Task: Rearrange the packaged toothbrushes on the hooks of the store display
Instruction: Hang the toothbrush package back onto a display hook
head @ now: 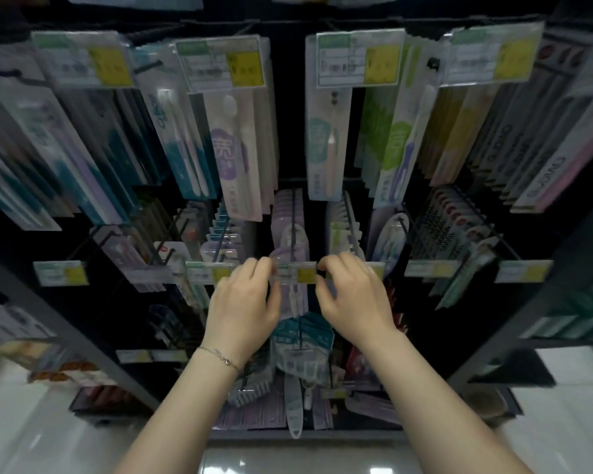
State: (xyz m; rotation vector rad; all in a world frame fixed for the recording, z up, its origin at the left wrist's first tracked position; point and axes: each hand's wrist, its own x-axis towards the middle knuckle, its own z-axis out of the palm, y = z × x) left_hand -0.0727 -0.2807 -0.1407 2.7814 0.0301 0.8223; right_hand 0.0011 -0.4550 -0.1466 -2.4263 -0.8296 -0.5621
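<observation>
My left hand [245, 302] and my right hand [351, 295] were both raised to the middle hook [293, 230] of the display's second row, one on each side of the price tag [297, 271] at its front end. The fingers of each hand were curled in and pinched the edges of a clear-fronted lilac toothbrush pack [290, 292] that hung just behind and below that tag, the left hand at the pack's left edge, the right at its right edge. More lilac packs [288, 213] sat stacked behind it along the same hook. A thin bracelet [220, 357] lay across my left wrist. Above my hands, long packs from the top row hung down, a purple-printed one [231, 159] to the left and a green-printed one [396, 155] to the right, with a dark gap between them. Below my wrists a teal pack [303, 331] hung on the next row.
</observation>
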